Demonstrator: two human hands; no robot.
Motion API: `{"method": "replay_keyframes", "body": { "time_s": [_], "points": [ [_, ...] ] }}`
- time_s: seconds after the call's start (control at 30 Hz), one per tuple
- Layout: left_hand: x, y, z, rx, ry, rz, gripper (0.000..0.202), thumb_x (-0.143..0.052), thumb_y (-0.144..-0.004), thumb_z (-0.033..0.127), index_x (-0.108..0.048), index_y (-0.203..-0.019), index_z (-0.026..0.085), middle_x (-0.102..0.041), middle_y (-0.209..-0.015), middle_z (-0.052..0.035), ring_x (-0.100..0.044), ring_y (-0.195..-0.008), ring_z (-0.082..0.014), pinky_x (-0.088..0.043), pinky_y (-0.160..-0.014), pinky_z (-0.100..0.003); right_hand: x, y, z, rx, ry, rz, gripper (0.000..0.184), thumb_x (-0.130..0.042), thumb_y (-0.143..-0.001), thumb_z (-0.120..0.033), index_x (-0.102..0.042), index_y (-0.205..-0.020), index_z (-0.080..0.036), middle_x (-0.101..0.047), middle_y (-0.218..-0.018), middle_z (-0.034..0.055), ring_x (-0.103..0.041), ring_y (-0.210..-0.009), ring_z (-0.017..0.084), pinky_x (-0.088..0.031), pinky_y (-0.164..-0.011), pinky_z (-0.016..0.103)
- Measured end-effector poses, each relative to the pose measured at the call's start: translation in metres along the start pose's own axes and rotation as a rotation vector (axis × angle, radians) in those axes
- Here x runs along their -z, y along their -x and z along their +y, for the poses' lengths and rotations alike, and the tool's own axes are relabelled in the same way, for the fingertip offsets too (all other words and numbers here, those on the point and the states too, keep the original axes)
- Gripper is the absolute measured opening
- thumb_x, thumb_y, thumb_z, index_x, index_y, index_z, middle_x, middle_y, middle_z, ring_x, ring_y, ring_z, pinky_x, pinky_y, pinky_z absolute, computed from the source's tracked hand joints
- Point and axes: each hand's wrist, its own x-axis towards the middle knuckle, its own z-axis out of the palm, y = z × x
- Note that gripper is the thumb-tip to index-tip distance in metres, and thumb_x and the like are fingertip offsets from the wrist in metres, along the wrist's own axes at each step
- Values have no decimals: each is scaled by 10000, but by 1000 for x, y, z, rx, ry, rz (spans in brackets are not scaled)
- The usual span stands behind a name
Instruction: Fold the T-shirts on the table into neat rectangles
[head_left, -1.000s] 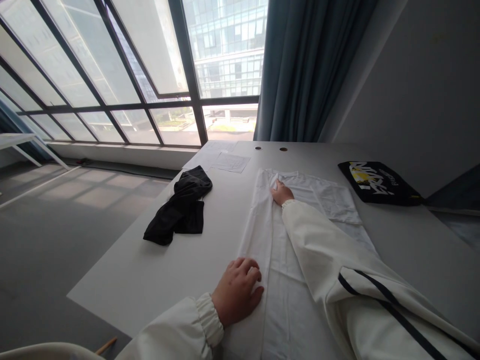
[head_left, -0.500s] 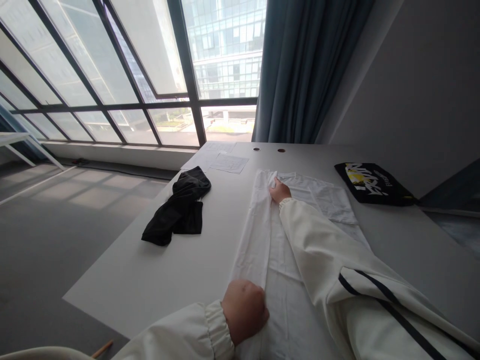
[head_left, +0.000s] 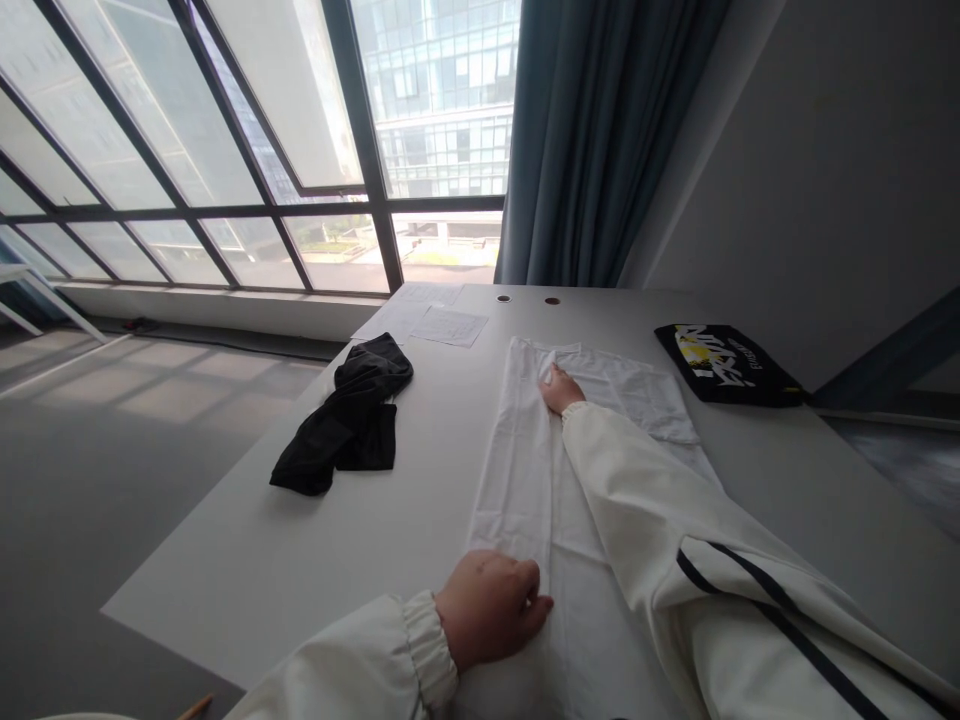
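Note:
A white T-shirt [head_left: 592, 560] lies lengthwise on the table, its neckline at the far end and a sleeve spread to the right. Its left side is folded inward as a long strip. At the near part of that strip, my left hand [head_left: 495, 608] is closed, thumb and fingers pinching the folded edge. My right hand [head_left: 561, 388] reaches to the far end and pinches the fabric beside the neckline. Both forearms wear cream sleeves, and the right one covers part of the shirt's middle.
A crumpled black garment [head_left: 349, 415] lies left on the white table [head_left: 247, 590]. Sheets of paper [head_left: 448, 327] rest at the far edge near two round cable holes. A black folded item with a white and yellow print [head_left: 724, 365] is at the right.
My left hand has shifted slightly right with the folded edge, and its thumb and fingertips now show. My right hand stays by the neckline. The view has turned slightly right.

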Motion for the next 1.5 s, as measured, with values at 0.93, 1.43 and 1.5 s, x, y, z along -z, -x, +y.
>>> {"method": "replay_keyframes", "body": {
  "time_s": [0.93,1.43,1.5],
  "points": [
    [-48,4,-67,-162,-162,289,710,-464,-1067,518,-301,-1683,206,-202,-1767,-123,-190,-1639,-312,-229,-1319,-532,-16,67,-65,382,208,-234,761,-316,-1063,-503,-279,-1676,-54,-236,-1752,182,-232,-1620,303,-192,-1300,477],
    [-43,5,-67,-145,-113,302,694,-542,-1032,456,-346,-1666,255,-240,-1766,-68,-220,-1633,-295,-236,-1322,-520,-17,4,-79,179,192,-224,729,-270,-1068,-573,-248,-1700,-211,-124,-1790,98,-146,-1638,293,-107,-1285,646],
    [-44,4,-68,-135,-103,310,698,-546,-1028,450,-346,-1665,246,-261,-1761,-66,-225,-1632,-289,-233,-1324,-514,-20,2,-78,182,190,-212,728,-271,-1066,-577,-258,-1697,-214,-132,-1790,95,-150,-1636,296,-109,-1282,655]
  ]
}}
